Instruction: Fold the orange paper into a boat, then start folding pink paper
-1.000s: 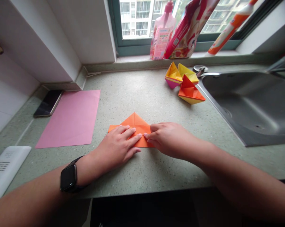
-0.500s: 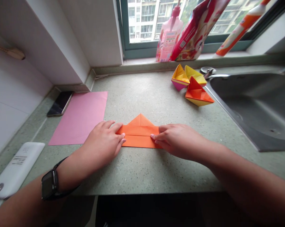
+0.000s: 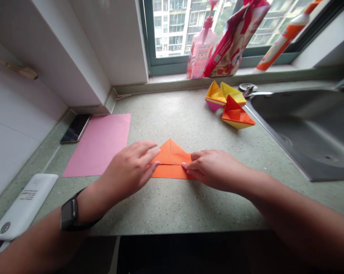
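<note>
- My folded orange paper (image 3: 172, 172) lies on the speckled green counter (image 3: 172, 213), in the middle, near me.
- It has a pointy top on the far side and a straight edge on the near side. One line goes down the point and another goes across the paper.
- My right hand (image 3: 210, 167) is clamped on the right end of the orange paper. My thumb is on top and my other fingers are curled up.
- My left hand (image 3: 134, 165) is over the left end, with its fingers a bit apart. It looks blurry, and I cannot tell if my fingertips touch the paper.
- I have a black smartwatch (image 3: 69, 214) on my left wrist.
- A flat pink sheet (image 3: 100, 148) is to the left, just past my left hand.
- A dark phone (image 3: 75, 128) is at the far left corner of the pink sheet.
- A white power bank (image 3: 24, 205) lies nearer to me, on the far left.
- Three paper boats sit close together on the far right: a yellow and pink boat (image 3: 215, 97), a yellow boat (image 3: 231, 93) and a red and yellow boat (image 3: 236, 113).
- The metal sink (image 3: 303, 129) is right of the boats.
- A pink pump bottle (image 3: 200, 53) stands on the far window sill.
</note>
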